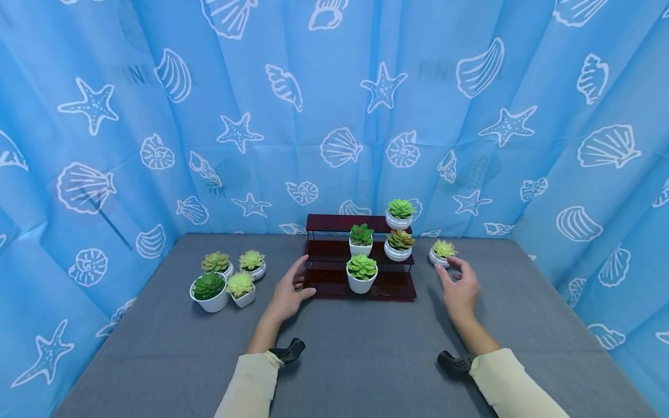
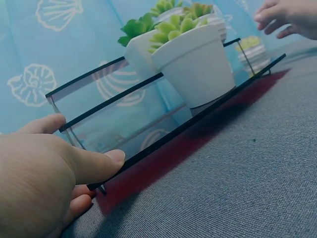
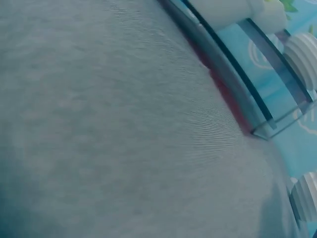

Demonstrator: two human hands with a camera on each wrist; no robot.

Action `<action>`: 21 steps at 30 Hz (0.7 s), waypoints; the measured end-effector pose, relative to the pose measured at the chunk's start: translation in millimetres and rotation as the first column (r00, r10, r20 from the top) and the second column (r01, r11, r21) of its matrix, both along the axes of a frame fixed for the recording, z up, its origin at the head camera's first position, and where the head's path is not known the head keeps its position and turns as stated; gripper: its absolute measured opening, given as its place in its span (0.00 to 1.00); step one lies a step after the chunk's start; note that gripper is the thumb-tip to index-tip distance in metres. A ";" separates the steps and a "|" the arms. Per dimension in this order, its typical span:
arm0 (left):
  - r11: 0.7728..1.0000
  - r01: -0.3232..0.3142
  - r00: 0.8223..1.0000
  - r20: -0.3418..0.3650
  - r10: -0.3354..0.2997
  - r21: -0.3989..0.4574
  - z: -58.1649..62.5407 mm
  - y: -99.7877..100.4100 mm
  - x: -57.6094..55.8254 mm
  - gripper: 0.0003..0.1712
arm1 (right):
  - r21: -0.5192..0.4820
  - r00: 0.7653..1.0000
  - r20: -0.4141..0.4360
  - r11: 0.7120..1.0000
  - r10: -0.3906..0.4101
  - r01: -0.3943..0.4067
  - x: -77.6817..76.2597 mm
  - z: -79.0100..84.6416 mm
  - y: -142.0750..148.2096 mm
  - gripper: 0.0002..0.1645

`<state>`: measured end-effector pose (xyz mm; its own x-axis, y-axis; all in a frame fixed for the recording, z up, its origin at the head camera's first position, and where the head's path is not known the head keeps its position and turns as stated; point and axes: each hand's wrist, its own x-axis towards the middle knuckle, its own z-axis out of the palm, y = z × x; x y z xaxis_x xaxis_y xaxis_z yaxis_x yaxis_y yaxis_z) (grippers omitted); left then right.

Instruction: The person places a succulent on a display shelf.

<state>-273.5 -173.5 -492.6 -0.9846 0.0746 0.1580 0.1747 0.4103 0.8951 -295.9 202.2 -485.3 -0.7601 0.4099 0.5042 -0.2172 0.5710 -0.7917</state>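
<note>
A three-tier dark red display shelf (image 1: 334,223) stands at the table's back, carrying several potted succulents. My left hand (image 1: 286,297) holds its left end; in the left wrist view the thumb (image 2: 101,166) lies on the lowest tier's front edge. Past the shelf's right end, a pale green succulent in a ribbed white pot (image 1: 442,253) sits on the table. Close to that pot, my right hand (image 1: 460,290) has its fingers loosely bent, with a gap showing in the left wrist view. The right wrist view shows the ribbed pot (image 3: 306,198) but not the hand.
On the shelf's right side are a top-tier succulent (image 1: 399,212) and a reddish-green one (image 1: 399,247). Nearer its middle stand a dark green one (image 1: 360,239) and a bright green one (image 1: 362,276). Several more potted succulents (image 1: 210,296) cluster on the left. A blue curtain (image 1: 313,104) hangs behind.
</note>
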 end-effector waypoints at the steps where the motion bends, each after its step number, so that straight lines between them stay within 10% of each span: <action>1: 1.000 -0.001 1.000 -0.001 0.001 0.000 -0.3 -0.1 -0.1 0.46 | -0.011 1.000 0.026 1.000 -0.012 0.012 -1.8 -0.3 1.0 0.21; 21: 1.000 0.005 1.000 -0.012 -0.005 -0.009 -1.4 0.1 0.2 0.46 | -0.083 0.929 0.369 0.997 0.037 -0.007 -37.1 -0.2 23.2 0.48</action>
